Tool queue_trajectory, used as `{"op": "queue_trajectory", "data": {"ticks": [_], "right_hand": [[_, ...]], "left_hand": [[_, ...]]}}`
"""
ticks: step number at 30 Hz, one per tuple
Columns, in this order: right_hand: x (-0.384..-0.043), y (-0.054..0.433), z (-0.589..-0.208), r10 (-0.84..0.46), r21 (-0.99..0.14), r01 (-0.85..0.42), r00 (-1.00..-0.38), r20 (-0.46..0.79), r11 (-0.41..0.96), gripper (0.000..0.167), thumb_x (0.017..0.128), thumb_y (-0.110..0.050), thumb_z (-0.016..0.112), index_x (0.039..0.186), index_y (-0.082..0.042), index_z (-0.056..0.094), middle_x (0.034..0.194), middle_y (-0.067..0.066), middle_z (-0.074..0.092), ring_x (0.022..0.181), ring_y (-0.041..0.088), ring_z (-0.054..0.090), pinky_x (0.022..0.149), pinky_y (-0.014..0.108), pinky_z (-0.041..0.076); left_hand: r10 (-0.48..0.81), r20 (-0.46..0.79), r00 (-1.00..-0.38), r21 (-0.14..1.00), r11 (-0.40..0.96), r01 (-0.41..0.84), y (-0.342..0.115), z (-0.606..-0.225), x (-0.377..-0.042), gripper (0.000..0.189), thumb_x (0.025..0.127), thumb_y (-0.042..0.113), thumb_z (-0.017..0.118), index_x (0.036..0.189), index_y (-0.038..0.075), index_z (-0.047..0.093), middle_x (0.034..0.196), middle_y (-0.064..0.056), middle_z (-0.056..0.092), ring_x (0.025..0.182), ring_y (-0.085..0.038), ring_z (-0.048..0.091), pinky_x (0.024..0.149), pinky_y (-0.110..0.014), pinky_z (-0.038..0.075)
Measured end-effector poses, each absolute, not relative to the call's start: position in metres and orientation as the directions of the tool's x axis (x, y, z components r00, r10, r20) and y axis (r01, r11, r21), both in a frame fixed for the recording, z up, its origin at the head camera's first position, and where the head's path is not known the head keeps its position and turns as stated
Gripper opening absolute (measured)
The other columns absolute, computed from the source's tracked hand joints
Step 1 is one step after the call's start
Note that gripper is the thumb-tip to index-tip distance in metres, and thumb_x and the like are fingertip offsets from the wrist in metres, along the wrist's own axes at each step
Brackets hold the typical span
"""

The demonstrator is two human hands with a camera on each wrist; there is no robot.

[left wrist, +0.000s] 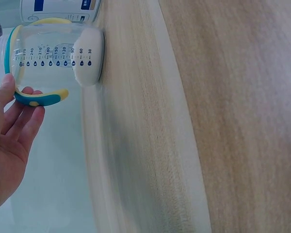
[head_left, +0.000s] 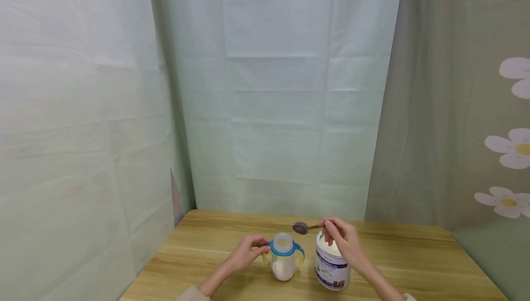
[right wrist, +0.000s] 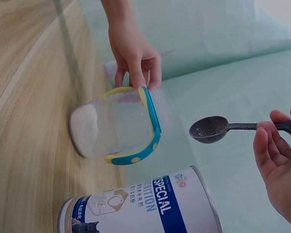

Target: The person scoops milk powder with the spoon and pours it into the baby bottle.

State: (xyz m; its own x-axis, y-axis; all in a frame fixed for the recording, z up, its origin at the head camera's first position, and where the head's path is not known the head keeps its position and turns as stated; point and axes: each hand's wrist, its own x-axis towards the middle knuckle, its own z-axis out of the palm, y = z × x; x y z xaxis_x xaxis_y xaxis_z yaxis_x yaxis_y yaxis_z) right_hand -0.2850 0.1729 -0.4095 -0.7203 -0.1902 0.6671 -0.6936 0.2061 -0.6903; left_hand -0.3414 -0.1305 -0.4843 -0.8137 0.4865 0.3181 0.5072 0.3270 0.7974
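Feeding bottle [head_left: 283,266] upright on the bench [head_left: 414,264], just left of the powder tin [head_left: 332,271], and here the left grip [head_left: 245,252] pinches its left handle [left wrist: 43,99], a sensible hold, because the clear wall [left wrist: 43,39] looks stiff but smooth enough to slip. With white contents [left wrist: 88,57] only at the bottom, it should feel fairly light and base-heavy. Over on the right, the right grip [head_left: 343,239] pinches the dark scoop [right wrist: 208,130] by its handle; likely light and rigid, best steered from that end.
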Motion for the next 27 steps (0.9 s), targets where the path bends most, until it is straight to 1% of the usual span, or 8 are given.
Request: {"op": "queue_trajectory", "data": {"ticks": [3,5,8,10,14,17,21,27], "right_hand": [[-0.286,0.176,-0.409,-0.178,-0.7,-0.685,-0.729,0.661,0.204,0.023,0.103,-0.006,0.044,0.095,0.0,0.065,0.073,-0.006,0.058,0.057,0.015,0.055,0.049,0.03,0.05],[-0.286,0.178,-0.409,-0.168,-0.711,-0.673,-0.74,0.651,0.204,0.024,0.103,-0.007,0.044,0.096,0.001,0.065,0.074,-0.007,0.058,0.058,0.014,0.055,0.05,0.029,0.05],[-0.286,0.181,-0.408,-0.159,-0.726,-0.658,-0.753,0.639,0.201,0.024,0.103,-0.008,0.044,0.096,0.002,0.065,0.074,-0.007,0.058,0.058,0.015,0.055,0.05,0.029,0.05],[-0.285,0.182,-0.408,-0.153,-0.725,-0.66,-0.751,0.642,0.197,0.025,0.103,-0.008,0.043,0.096,0.003,0.064,0.074,-0.007,0.058,0.058,0.016,0.054,0.05,0.029,0.05],[-0.286,0.185,-0.409,-0.137,-0.699,-0.69,-0.723,0.677,0.187,0.024,0.103,-0.004,0.042,0.095,0.005,0.063,0.074,-0.008,0.057,0.056,0.018,0.054,0.049,0.029,0.049],[-0.287,0.187,-0.41,-0.113,-0.684,-0.706,-0.707,0.698,0.186,0.024,0.103,-0.003,0.041,0.094,0.006,0.062,0.073,-0.009,0.057,0.055,0.017,0.053,0.048,0.028,0.048],[-0.289,0.191,-0.412,-0.064,-0.701,-0.693,-0.717,0.694,0.17,0.026,0.103,-0.003,0.041,0.093,0.007,0.062,0.07,-0.008,0.056,0.053,0.015,0.052,0.046,0.027,0.048],[-0.293,0.199,-0.415,-0.004,-0.733,-0.672,-0.737,0.675,0.101,0.029,0.104,-0.004,0.039,0.092,0.012,0.06,0.068,-0.001,0.057,0.053,0.011,0.052,0.045,0.026,0.046]], "left_hand": [[0.49,0.315,-0.813,0.798,0.328,0.506,-0.131,-0.484,-0.341,0.016,0.094,0.013,0.062,0.107,0.006,0.069,0.1,-0.008,0.073,0.091,-0.032,0.069,0.074,-0.022,0.054],[0.494,0.315,-0.811,0.8,0.322,0.507,-0.132,-0.484,-0.341,0.016,0.094,0.014,0.061,0.106,0.007,0.069,0.101,-0.009,0.073,0.091,-0.032,0.069,0.074,-0.022,0.054],[0.499,0.318,-0.806,0.802,0.312,0.509,-0.132,-0.483,-0.341,0.016,0.094,0.015,0.061,0.106,0.008,0.069,0.101,-0.009,0.073,0.091,-0.032,0.069,0.074,-0.023,0.055],[0.503,0.323,-0.802,0.803,0.304,0.514,-0.132,-0.483,-0.341,0.016,0.094,0.015,0.061,0.106,0.008,0.069,0.101,-0.009,0.072,0.092,-0.032,0.069,0.074,-0.025,0.055],[0.505,0.337,-0.795,0.796,0.298,0.527,-0.132,-0.483,-0.341,0.016,0.094,0.017,0.062,0.105,0.008,0.069,0.1,-0.01,0.073,0.09,-0.03,0.07,0.074,-0.025,0.056],[0.502,0.336,-0.797,0.794,0.304,0.527,-0.132,-0.482,-0.34,0.017,0.093,0.018,0.063,0.104,0.008,0.069,0.1,-0.008,0.073,0.09,-0.027,0.07,0.074,-0.023,0.055],[0.497,0.331,-0.802,0.792,0.317,0.523,-0.132,-0.483,-0.341,0.017,0.093,0.015,0.063,0.105,0.006,0.069,0.1,-0.008,0.073,0.09,-0.024,0.07,0.074,-0.021,0.054],[0.491,0.324,-0.809,0.789,0.331,0.517,-0.131,-0.485,-0.342,0.016,0.093,0.012,0.062,0.107,0.006,0.069,0.102,-0.009,0.073,0.09,-0.021,0.07,0.075,-0.022,0.054]]}}
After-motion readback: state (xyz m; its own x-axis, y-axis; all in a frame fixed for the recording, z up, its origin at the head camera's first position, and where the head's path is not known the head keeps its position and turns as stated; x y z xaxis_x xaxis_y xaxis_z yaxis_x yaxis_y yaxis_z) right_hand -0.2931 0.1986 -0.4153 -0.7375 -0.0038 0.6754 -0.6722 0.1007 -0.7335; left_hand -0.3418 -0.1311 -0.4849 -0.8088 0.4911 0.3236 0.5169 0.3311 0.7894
